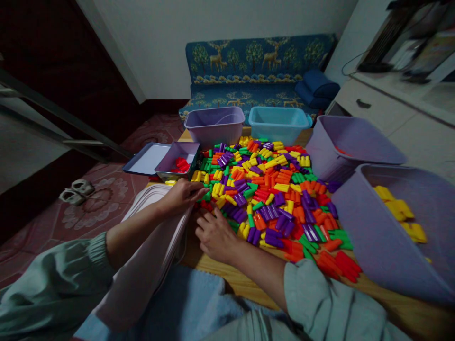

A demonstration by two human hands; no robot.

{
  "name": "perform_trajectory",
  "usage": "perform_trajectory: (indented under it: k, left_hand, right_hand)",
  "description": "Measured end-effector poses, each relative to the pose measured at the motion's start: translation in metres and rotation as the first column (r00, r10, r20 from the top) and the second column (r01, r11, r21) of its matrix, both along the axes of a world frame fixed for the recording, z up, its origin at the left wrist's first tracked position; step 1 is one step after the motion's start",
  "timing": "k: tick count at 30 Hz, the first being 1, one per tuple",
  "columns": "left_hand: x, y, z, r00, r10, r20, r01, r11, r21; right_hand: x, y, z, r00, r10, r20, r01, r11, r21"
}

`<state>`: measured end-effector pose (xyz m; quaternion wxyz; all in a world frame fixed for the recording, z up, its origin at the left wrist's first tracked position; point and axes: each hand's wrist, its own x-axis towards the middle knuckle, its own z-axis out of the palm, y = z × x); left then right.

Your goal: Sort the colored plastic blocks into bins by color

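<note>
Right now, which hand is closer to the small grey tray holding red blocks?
Left. The left hand sits just in front of the small grey tray; the right hand rests farther back, nearer the person's body.

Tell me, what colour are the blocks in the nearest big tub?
Yellow blocks in the tub; head view.

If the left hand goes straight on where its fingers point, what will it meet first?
Probably the pile of blocks: the left hand points at yellow and green pieces on its edge, though depth is unclear.
</note>
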<state>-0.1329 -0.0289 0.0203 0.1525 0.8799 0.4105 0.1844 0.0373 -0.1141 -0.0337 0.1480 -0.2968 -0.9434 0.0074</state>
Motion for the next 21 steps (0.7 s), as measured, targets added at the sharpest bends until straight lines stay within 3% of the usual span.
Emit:
perform_trajectory:
  k: [5, 9, 14, 17, 21]
  left_hand:
    - [0.005, -0.004, -0.008, 0.998, -0.051, -0.044, 0.051, 0.999, -0.004]
    - [0.01, -0.007, -0.004, 0.98, -0.107, -0.171, 0.117, 0.992, 0.052]
    - [0.025, -0.013, 0.005, 0.949, -0.15, -0.278, 0.163, 0.986, 0.024]
    - [0.041, -0.033, 0.008, 0.938, -0.135, -0.319, 0.132, 0.991, -0.03]
    - [0.067, -0.079, 0.014, 0.904, -0.033, -0.426, -0.023, 0.992, -0.126]
  right_hand:
    - [0.029, 0.005, 0.009, 0.992, -0.119, 0.031, 0.116, 0.99, 0.075]
    - [0.058, 0.017, 0.018, 0.959, -0.273, 0.079, 0.265, 0.959, 0.099]
    - [0.102, 0.026, 0.032, 0.834, -0.544, 0.092, 0.543, 0.839, 0.037]
    - [0.133, 0.005, 0.039, 0.765, -0.64, 0.072, 0.642, 0.766, -0.002]
    - [0.178, -0.055, 0.033, 0.697, -0.715, 0.054, 0.716, 0.698, 0.004]
